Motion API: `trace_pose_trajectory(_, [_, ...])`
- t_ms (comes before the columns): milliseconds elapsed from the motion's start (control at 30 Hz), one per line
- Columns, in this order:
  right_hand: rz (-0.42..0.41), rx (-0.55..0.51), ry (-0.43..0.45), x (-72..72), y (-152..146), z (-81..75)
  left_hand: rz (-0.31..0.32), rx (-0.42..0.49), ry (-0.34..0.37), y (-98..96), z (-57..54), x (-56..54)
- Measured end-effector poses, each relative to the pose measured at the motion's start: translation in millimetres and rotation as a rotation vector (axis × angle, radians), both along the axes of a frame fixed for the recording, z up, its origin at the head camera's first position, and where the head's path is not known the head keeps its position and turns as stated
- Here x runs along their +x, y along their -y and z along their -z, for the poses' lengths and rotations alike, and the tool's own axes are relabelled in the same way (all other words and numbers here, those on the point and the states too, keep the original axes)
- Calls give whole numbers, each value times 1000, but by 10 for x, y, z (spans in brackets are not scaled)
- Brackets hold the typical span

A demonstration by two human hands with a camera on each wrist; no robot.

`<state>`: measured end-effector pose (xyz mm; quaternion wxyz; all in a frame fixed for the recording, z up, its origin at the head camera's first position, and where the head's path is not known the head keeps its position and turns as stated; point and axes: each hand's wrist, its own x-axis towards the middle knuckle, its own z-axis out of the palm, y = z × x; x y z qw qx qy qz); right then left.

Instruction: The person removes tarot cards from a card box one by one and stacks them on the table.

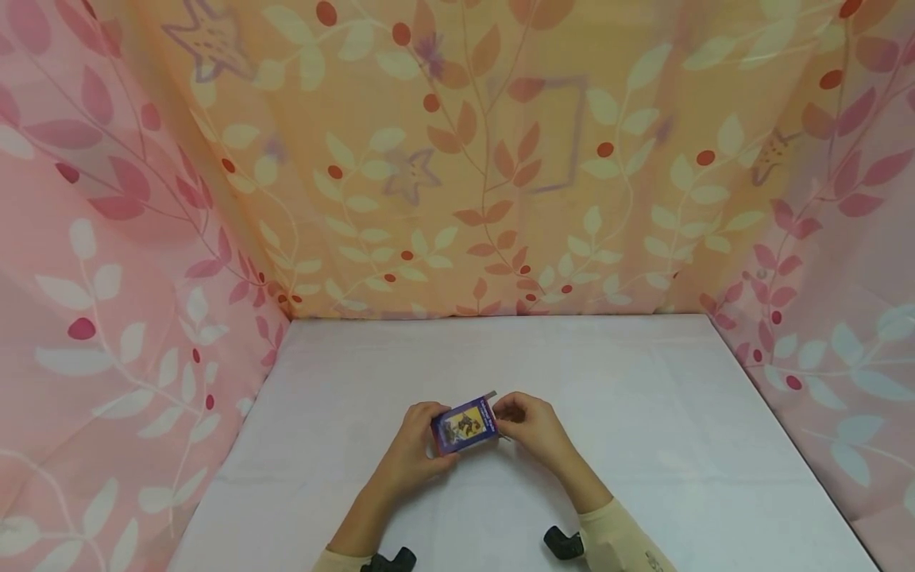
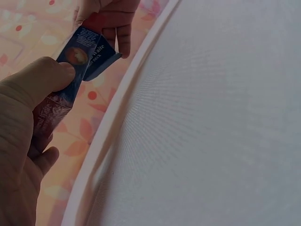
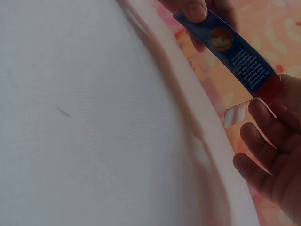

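Note:
A small blue card box (image 1: 466, 427) with a yellow picture on its face is held above the table, tilted. My left hand (image 1: 413, 454) grips its left end, the thumb along the narrow side in the left wrist view. At the other end, the box's flap (image 2: 104, 61) stands folded out. My right hand (image 1: 538, 431) is at this opened end, thumb and forefinger pinching about a red piece (image 3: 271, 89). Whether that piece is a side tab or the contents, I cannot tell. The other right fingers are loosely bent below the flap.
A white-covered table (image 1: 343, 365) lies under both hands. Patterned cloth (image 1: 443, 238) hangs behind it and at both sides. Black camera mounts (image 1: 563, 543) sit at the wrists near the front.

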<state>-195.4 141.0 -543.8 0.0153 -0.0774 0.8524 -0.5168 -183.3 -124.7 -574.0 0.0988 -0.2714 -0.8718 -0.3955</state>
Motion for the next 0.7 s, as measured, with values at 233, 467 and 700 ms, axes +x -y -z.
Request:
trace_pose_trajectory(233, [3,-5,31,3,12,43,7,22,-3,10,20,-4])
trace_pose_trajectory(467, [22,-9,19,-4,8,48,-7,25,-26,21,22,-12])
trace_pose_trajectory(700, [37,6,-16,-37,-20,59,-28,28,1,37,43,-19])
